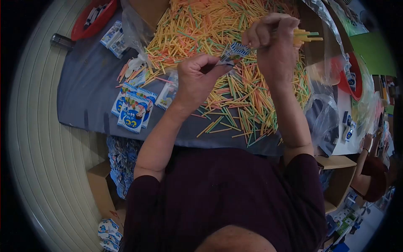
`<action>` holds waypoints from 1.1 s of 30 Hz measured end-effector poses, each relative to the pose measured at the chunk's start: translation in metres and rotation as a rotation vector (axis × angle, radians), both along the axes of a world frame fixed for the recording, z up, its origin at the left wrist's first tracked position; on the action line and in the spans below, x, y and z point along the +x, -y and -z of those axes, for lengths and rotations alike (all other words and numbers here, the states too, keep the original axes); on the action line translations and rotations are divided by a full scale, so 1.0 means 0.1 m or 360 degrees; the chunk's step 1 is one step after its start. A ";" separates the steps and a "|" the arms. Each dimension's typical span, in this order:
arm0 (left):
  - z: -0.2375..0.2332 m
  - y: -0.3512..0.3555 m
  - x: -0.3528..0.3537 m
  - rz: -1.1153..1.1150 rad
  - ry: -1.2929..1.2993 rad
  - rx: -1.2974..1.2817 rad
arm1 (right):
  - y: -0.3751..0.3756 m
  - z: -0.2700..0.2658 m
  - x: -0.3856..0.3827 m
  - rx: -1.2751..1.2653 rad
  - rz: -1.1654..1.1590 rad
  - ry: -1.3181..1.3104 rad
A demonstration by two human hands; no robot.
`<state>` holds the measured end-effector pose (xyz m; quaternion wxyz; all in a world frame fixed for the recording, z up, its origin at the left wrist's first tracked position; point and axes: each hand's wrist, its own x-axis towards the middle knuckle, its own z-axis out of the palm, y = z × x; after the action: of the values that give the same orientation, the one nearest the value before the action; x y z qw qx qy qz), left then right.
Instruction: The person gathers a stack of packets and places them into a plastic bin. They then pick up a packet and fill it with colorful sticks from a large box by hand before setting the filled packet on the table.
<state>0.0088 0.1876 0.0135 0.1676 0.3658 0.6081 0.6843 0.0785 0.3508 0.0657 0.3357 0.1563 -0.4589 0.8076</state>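
Observation:
Above a big heap of thin coloured sticks [205, 29], my left hand [197, 80] pinches a small blue-and-white packet [235, 53] between thumb and fingers. Just right of the packet is my right hand [275, 46], its fingers curled round a bunch of yellow and green sticks [305, 37] that point out to the right. The fingertips of my right hand are close to the packet's upper right edge; whether they touch it is unclear. Several printed packets [133, 110] lie overlapping on the grey cloth, left of my left forearm.
A red basin [79, 28] and more packets [113, 38] are at the upper left, near a dark cylinder [62, 41]. Another red basin [357, 80] stands right. Clear plastic [323, 122] lies nearby. Cardboard boxes [98, 189] sit below the table. Another person [371, 176] works far right.

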 end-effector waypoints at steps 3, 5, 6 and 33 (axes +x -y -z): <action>0.03 -0.12 0.08 0.0020 -0.0051 0.0074 | 0.08 0.11 0.02 0.0376 0.0554 -0.0049; 0.04 -0.15 0.07 -0.0011 -0.0186 0.0070 | 0.10 0.14 0.06 0.0476 0.0624 0.0028; 0.05 -0.16 0.06 -0.0049 -0.0315 0.0066 | 0.11 0.16 0.08 0.0576 0.0686 0.0112; 0.11 -0.53 -0.37 0.0411 0.0802 0.0376 | -0.18 0.02 -0.28 0.0752 0.0509 0.0843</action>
<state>-0.0282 0.2403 0.0024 0.3552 0.2758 0.4121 0.7925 0.0503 0.3687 0.0636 0.2820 -0.0581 -0.7216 0.6296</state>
